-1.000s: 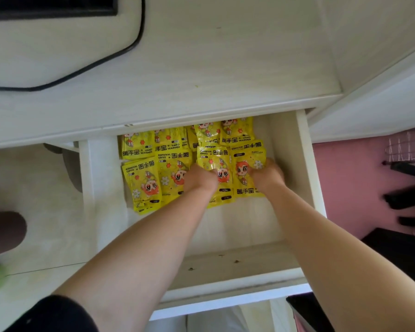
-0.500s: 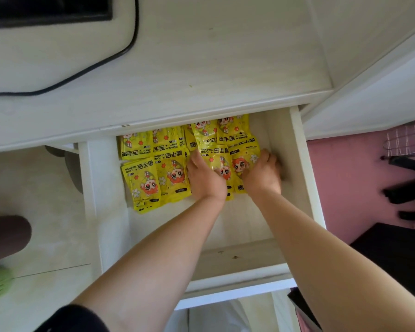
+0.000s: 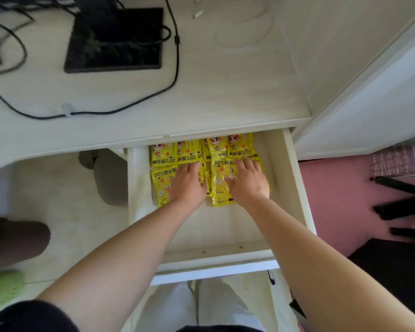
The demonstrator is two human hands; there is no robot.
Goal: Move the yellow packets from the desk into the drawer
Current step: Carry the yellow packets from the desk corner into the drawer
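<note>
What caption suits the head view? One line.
Left hand and right hand rest flat on yellow packets in the open drawer.

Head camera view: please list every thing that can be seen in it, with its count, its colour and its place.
yellow packets: at least eight, overlapping so the exact count is unclear, yellow, back part of the drawer
drawer: one, off-white, pulled open under the desk
desk: one, off-white, upper part of the view
monitor stand: one, black, on the desk, far left
cables: several, black, on the desk around the stand
slipper: one, grey, on the floor left of the drawer
left hand: one, flat on the left packets
right hand: one, fingers spread flat on the right packets
</note>
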